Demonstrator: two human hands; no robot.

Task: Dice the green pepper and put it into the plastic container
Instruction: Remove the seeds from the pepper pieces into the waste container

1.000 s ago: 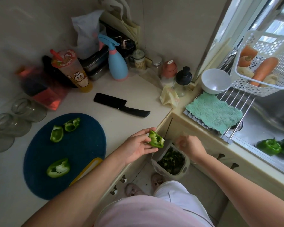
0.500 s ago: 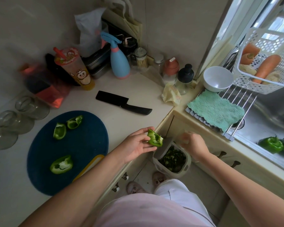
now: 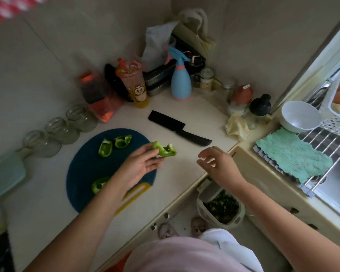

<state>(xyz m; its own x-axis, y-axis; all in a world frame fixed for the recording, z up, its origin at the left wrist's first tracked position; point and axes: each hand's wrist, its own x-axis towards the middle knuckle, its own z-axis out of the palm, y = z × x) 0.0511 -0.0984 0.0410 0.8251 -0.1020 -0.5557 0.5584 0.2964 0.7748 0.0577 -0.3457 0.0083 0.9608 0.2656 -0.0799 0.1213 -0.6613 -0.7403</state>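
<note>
My left hand (image 3: 143, 165) pinches a green pepper piece (image 3: 164, 149) above the right edge of the round blue cutting board (image 3: 82, 169). Two pepper pieces (image 3: 114, 145) lie at the board's far side. A third pepper piece (image 3: 98, 185) lies near its front, partly hidden by my left forearm. My right hand (image 3: 214, 160) hovers over the counter's right edge with fingers loosely curled, holding nothing. A black knife (image 3: 177, 128) lies on the counter beyond both hands. A light blue plastic container (image 3: 4, 173) sits at the far left.
A bin (image 3: 221, 208) with green scraps stands on the floor below the counter edge. Glass jars (image 3: 59, 130), a drink cup (image 3: 133, 85), a spray bottle (image 3: 180, 79) and seasoning jars line the back. A white bowl (image 3: 298, 115) and a green cloth (image 3: 290, 154) sit by the sink.
My left hand has carried the pepper piece from over the bin back above the cutting board's edge. My right hand has risen from the bin to the counter edge.
</note>
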